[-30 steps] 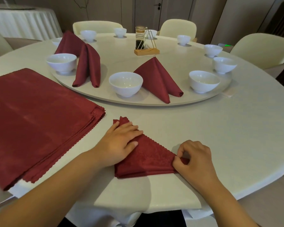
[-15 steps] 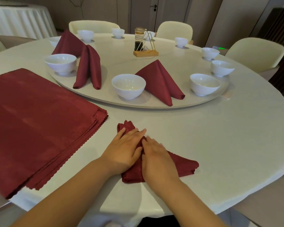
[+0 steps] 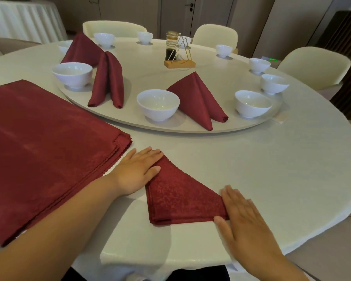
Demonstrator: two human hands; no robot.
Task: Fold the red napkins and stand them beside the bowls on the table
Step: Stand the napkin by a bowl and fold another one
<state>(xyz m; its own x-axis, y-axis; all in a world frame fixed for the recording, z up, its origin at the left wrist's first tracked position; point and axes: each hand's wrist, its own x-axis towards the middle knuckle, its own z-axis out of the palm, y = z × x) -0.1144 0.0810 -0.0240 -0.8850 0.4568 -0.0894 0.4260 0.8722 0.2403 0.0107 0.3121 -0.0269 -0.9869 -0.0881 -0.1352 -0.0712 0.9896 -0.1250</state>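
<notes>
A red napkin (image 3: pixel 178 195) folded into a triangle lies flat on the white table near the front edge. My left hand (image 3: pixel 136 173) presses its upper left corner with straight fingers. My right hand (image 3: pixel 245 226) lies flat on the lower right corner. A stack of unfolded red napkins (image 3: pixel 39 147) covers the table's left side. Folded napkins stand on the turntable (image 3: pixel 241 126): one (image 3: pixel 197 100) right of the nearest white bowl (image 3: pixel 158 104), one (image 3: pixel 107 80) right of the left bowl (image 3: pixel 73 74), a third (image 3: pixel 81 49) behind it.
Several more white bowls ring the turntable, one (image 3: pixel 251 104) at the right. A wooden condiment stand with a bottle (image 3: pixel 176 55) sits at its centre. Cream chairs (image 3: pixel 314 65) surround the table. Another clothed table (image 3: pixel 22 19) stands at the far left.
My right hand slid from the napkin's middle, beside the left hand, out to the lower right corner, smoothing the fold. The left hand moved up to the top corner.
</notes>
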